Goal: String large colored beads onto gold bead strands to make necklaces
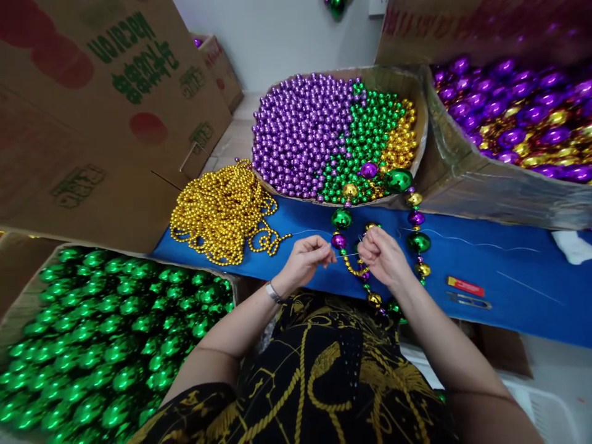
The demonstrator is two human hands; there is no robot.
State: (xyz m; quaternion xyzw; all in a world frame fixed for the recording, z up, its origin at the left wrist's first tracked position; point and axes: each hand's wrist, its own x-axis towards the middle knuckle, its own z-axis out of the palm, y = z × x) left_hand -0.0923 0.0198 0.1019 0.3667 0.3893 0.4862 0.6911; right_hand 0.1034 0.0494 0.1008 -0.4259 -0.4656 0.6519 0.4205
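My left hand and my right hand are both pinched over the blue table, close together. Between them runs a thin thread. A necklace of big green, purple and gold beads loops from the right hand up toward the bead box, and a short run of small gold beads hangs under the hands. The left fingers grip the thread end. The right fingers hold the strand where the small gold beads meet it.
A box of small purple, green and gold beads stands behind the hands. A gold bead pile lies left. A box of green balls sits near left, a box of purple and gold balls far right. A red lighter and scissors lie right.
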